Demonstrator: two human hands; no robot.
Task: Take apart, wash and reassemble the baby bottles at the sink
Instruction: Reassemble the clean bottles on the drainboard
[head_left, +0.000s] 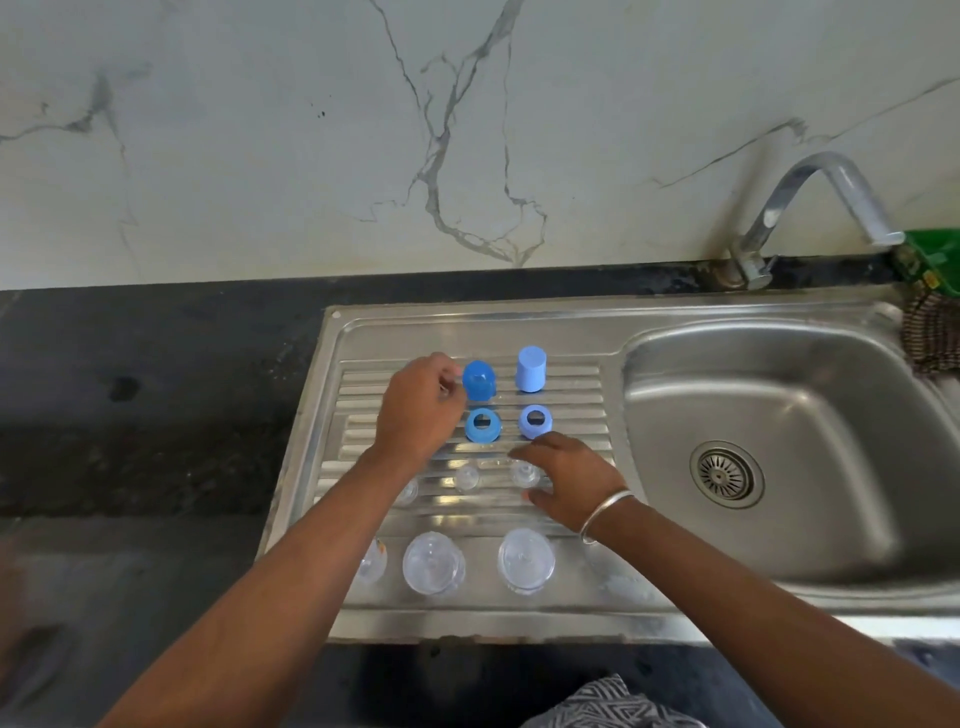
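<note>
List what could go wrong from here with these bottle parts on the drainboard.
1. The clear nipples are hard to see on the shiny drainboard, and the right hand hovers right over one; it may get knocked or missed.
2. The left hand works close beside the dark blue cap and could topple it.
3. The light blue cap could roll towards the basin.

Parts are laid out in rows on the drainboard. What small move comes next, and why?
Probably lower the right hand onto the clear teat just beside its fingers and pick it up. The light blue ring lies close behind it, ready to take the teat. The left hand is busy near the blue cap.
</note>
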